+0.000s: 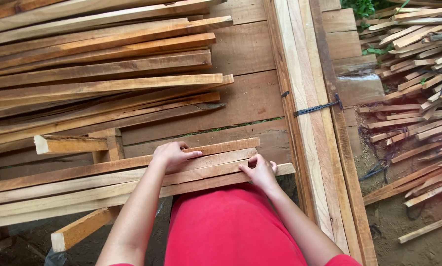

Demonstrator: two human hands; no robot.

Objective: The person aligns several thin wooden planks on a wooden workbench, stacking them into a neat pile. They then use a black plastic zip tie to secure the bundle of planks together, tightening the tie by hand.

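Both hands lay flat on the slats [132, 180], left hand [170, 154] and right hand [259, 171] gripping nothing, seemingly squaring them; careful end alignment was needed next.

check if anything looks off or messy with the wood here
The slats under the left hand and right hand lie with uneven ends. The pile on the ground at right is scattered and crisscrossed. No visible breakage.

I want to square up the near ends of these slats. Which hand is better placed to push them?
Probably the right hand: its fingers sit near the slat ends. The left hand rests flat farther along the wooden slats.
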